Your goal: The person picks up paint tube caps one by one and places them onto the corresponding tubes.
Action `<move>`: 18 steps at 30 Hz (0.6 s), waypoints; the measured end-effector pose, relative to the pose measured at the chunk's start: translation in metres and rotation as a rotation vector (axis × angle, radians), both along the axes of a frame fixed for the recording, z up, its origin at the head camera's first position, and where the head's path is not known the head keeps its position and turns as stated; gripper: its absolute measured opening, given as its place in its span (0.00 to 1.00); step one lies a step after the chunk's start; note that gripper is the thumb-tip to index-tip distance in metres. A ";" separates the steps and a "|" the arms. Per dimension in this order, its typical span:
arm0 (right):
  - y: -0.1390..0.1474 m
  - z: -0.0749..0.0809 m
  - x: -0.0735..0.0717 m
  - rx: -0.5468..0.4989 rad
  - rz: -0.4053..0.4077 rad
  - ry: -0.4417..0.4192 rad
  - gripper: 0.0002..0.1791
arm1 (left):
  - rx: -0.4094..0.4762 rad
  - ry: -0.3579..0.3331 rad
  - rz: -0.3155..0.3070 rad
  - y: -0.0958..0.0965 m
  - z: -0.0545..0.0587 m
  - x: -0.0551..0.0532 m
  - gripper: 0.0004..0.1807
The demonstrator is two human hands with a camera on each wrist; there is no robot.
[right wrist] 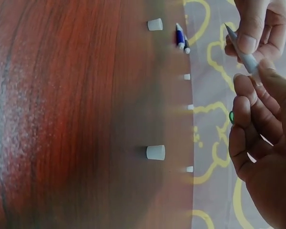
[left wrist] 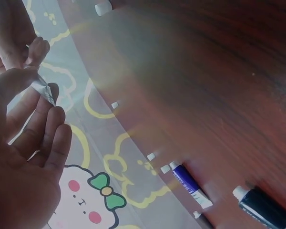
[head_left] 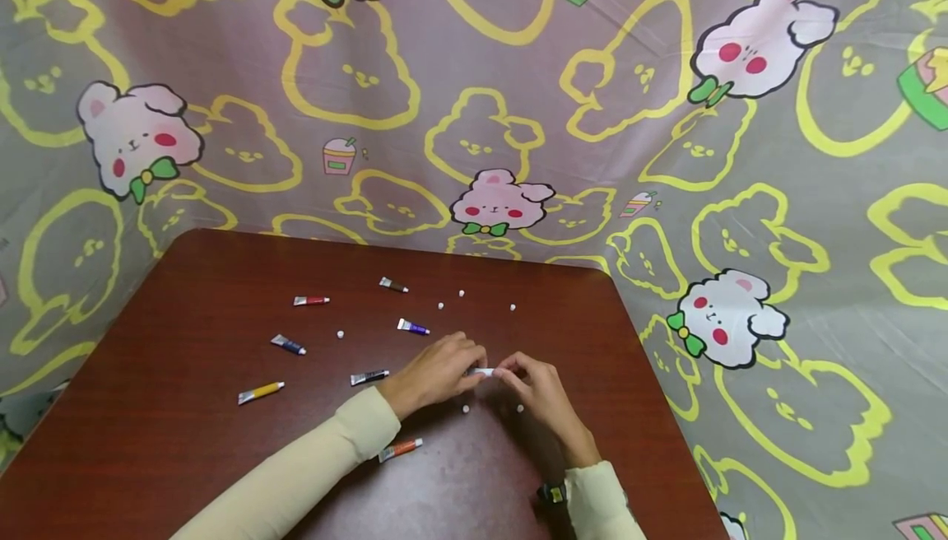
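A whitish paint tube (head_left: pixel 483 372) is held between both hands over the table. My left hand (head_left: pixel 443 365) pinches its body between thumb and fingers, and the crimped, pointed end shows in the right wrist view. At the tube's other end, the thumb and index finger of my right hand (head_left: pixel 544 392) pinch the tip, covering it. Two small white caps, one (head_left: pixel 466 409) nearer the left hand and one (head_left: pixel 521 409) below the right, lie on the table. Close to the left wrist are a black paint tube (head_left: pixel 369 377) and an orange paint tube (head_left: pixel 401 450), partly behind the sleeve.
Purple (head_left: pixel 413 327), brown (head_left: pixel 393 285), red (head_left: pixel 311 300), blue (head_left: pixel 288 345) and yellow (head_left: pixel 261 393) paint tubes lie scattered on the dark red table (head_left: pixel 200 293). More white caps sit among them, one (head_left: pixel 513 307) towards the far right. A patterned curtain (head_left: pixel 415 219) surrounds the table.
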State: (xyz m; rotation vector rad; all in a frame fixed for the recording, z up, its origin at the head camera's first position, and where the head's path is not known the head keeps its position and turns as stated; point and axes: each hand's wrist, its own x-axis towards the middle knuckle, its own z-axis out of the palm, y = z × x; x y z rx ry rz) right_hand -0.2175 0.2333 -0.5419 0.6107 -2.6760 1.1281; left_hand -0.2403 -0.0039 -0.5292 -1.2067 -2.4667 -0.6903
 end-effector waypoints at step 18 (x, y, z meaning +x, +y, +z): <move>-0.006 -0.002 -0.001 -0.074 -0.075 0.032 0.03 | 0.033 0.049 0.013 0.000 -0.004 -0.002 0.08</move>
